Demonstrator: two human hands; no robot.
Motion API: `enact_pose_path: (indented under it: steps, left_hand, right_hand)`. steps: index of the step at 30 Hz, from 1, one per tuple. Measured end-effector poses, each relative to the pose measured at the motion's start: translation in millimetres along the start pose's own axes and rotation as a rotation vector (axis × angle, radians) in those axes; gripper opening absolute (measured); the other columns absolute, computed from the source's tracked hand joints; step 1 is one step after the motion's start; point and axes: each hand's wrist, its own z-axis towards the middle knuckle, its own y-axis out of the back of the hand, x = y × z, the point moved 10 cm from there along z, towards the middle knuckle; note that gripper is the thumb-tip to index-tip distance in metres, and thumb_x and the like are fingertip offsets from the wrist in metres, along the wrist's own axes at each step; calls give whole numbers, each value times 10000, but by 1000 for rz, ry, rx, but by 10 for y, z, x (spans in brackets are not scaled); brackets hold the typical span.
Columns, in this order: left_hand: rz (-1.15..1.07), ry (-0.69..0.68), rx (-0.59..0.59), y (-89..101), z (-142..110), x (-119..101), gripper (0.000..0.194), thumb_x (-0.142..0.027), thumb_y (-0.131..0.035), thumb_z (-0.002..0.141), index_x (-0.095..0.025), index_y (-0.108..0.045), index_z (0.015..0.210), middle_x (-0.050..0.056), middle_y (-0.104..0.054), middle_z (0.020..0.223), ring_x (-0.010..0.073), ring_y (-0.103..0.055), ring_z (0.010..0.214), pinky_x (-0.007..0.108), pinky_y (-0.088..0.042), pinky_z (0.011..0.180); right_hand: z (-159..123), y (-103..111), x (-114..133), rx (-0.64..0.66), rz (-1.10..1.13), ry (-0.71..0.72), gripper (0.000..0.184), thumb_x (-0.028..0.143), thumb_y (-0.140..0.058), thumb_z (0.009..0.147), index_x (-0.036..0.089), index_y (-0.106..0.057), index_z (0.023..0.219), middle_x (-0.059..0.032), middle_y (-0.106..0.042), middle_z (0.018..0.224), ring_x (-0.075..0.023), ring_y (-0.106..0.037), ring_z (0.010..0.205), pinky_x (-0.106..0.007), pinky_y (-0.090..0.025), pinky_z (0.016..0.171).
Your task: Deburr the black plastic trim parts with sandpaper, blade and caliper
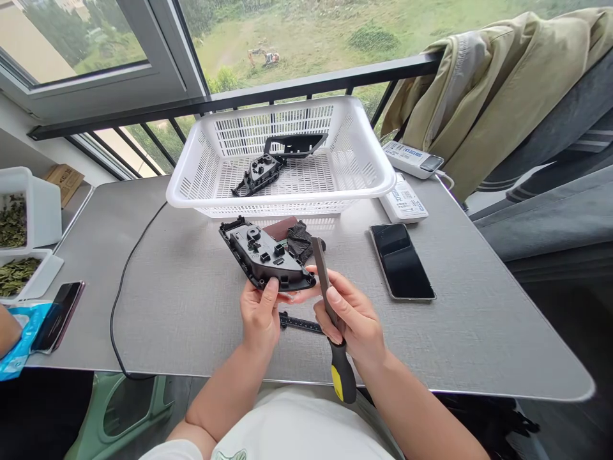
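Left hand [260, 314] pinches a black plastic panel [264, 254] between thumb and fingers, seemingly to steady it. Right hand [349, 313] closes round a file [322, 275], blade upright just beside the panel's edge. White basket [306, 105] sits beyond both hands.

Large window [287, 38], black balcony railing [230, 97], grey table [182, 326], olive jacket [479, 96]

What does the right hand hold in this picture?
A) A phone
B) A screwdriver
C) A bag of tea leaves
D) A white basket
B. The right hand grips the screwdriver by its shaft, with its yellow and black handle showing below the hand.
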Motion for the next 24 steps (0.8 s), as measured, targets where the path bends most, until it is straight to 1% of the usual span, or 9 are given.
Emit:
enact_pose_path:
  steps: [4, 8, 12, 14, 16, 18, 20, 22, 24]
  left_hand:
    - [-20, 43, 31, -26, 15, 18, 335, -402, -846, 593, -190, -715, 817, 12, -745, 702, 128, -683, 560, 178, -523, 499]
    - [-31, 101, 68, -48, 26, 52, 327, -372, -854, 580, -197, -720, 822, 30, -760, 804, 163, -708, 671, 202, -545, 528]
    - [-46, 146, 124, -81, 22, 78, 262, -369, -828, 616, -179, -715, 757, 21, -732, 721, 141, -658, 572, 211, -508, 462]
    - [-32, 158, 123, -78, 18, 90, 266, -366, -832, 606, -176, -720, 753, 18, -728, 714, 126, -630, 529, 210, -495, 440]
    - [-3, 130, 94, -55, 17, 75, 280, -353, -852, 571, -176, -724, 745, 19, -731, 722, 120, -622, 526, 202, -493, 435]
    - [26, 59, 28, 3, 17, 31, 290, -365, -861, 551, -175, -723, 721, 18, -729, 713, 113, -614, 520, 191, -484, 426]
    - [54, -22, -47, 79, 5, -13, 300, -410, -850, 565, -178, -719, 702, 14, -723, 699, 107, -605, 504, 195, -484, 427]
    - [84, -97, -99, 151, -15, -46, 316, -465, -826, 595, -181, -709, 673, 3, -705, 657, 109, -603, 488, 217, -505, 460]
    - [131, -151, -119, 204, -36, -64, 337, -503, -797, 630, -181, -695, 632, -1, -684, 608, 126, -620, 499, 254, -536, 540]
  right_hand:
    - [-2, -31, 46, 41, -16, 36, 361, 462, -546, 902, 239, -535, 1186, -60, -727, 860, -28, -302, 322, -207, -180, 310]
    - [4, -34, 34, 66, -78, 38, 367, 489, -549, 895, 253, -532, 1176, -29, -699, 811, -30, -292, 320, -205, -209, 302]
    - [13, -11, -9, 64, -126, 30, 382, 489, -576, 881, 261, -555, 1186, 18, -633, 716, -34, -301, 328, -196, -252, 298]
    - [18, 18, -14, 43, -154, 33, 404, 488, -596, 867, 258, -574, 1198, 21, -627, 712, -33, -315, 336, -192, -269, 300]
    - [20, 54, -1, 17, -190, 42, 435, 496, -609, 855, 252, -590, 1215, 2, -655, 760, -31, -333, 349, -193, -286, 307]
    - [16, 109, 36, -23, -240, 59, 441, 493, -600, 863, 246, -607, 1229, -15, -676, 800, -32, -340, 365, -196, -293, 319]
    - [4, 177, 103, -74, -318, 96, 416, 470, -577, 887, 244, -628, 1232, -15, -674, 787, -43, -346, 387, -205, -307, 342]
    - [-14, 224, 198, -120, -444, 153, 381, 430, -562, 906, 242, -648, 1225, -17, -670, 762, -73, -403, 436, -226, -369, 393]
    - [-32, 201, 291, -121, -615, 223, 353, 380, -563, 910, 234, -664, 1215, -37, -693, 793, -123, -519, 545, -266, -461, 504]
